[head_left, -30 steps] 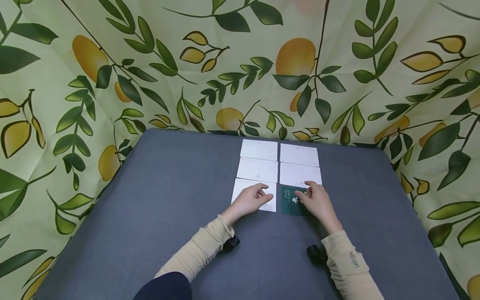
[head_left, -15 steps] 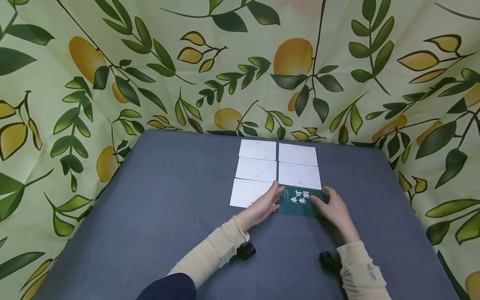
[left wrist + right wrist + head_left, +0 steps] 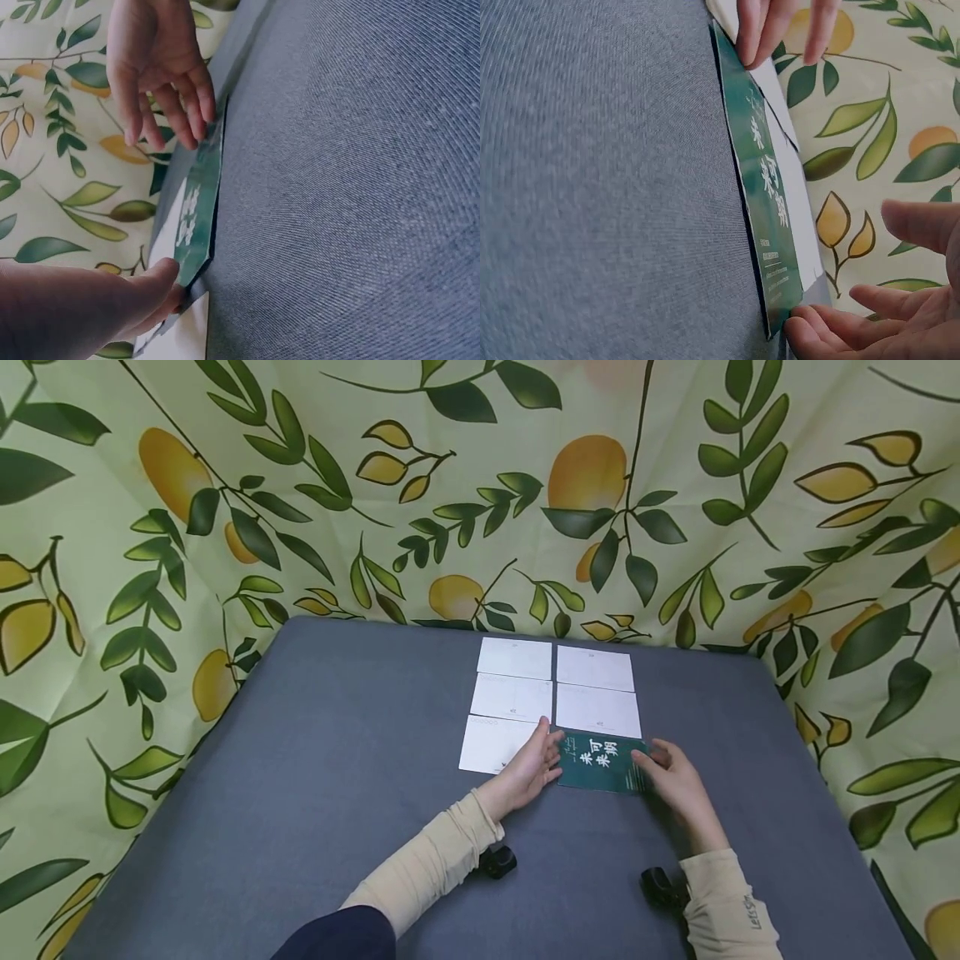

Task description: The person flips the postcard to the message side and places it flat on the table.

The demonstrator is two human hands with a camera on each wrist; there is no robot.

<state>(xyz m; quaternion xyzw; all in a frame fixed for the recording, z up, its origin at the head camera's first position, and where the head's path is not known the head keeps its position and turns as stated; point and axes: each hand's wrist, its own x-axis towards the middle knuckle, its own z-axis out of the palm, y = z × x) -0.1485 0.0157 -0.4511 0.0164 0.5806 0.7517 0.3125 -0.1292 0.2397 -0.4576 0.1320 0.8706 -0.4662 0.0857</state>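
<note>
A dark green postcard [image 3: 609,775] with white lettering lies at the front right of a grid of white cards. My left hand [image 3: 525,770] is at its left edge, the fingertips touching the card's end in the right wrist view. At the opposite end is my right hand [image 3: 678,787]. Its fingertips [image 3: 802,319] meet the postcard's edge while the thumb [image 3: 919,221] stands apart from it. Both hands have their fingers fairly straight. The white card [image 3: 487,743] at the front left is partly hidden behind my left hand.
Several white cards, such as the far left one [image 3: 516,657] and the far right one [image 3: 595,670], lie face down in two columns on the grey cloth-covered table [image 3: 360,793]. A leaf-and-fruit patterned curtain [image 3: 450,460] surrounds the table's back and sides. Black wrist devices [image 3: 498,862] sit under both sleeves.
My left hand has moved right, from over the front left white card to the postcard's left edge. My right hand has slid right off the postcard's face to its right edge, uncovering the lettering.
</note>
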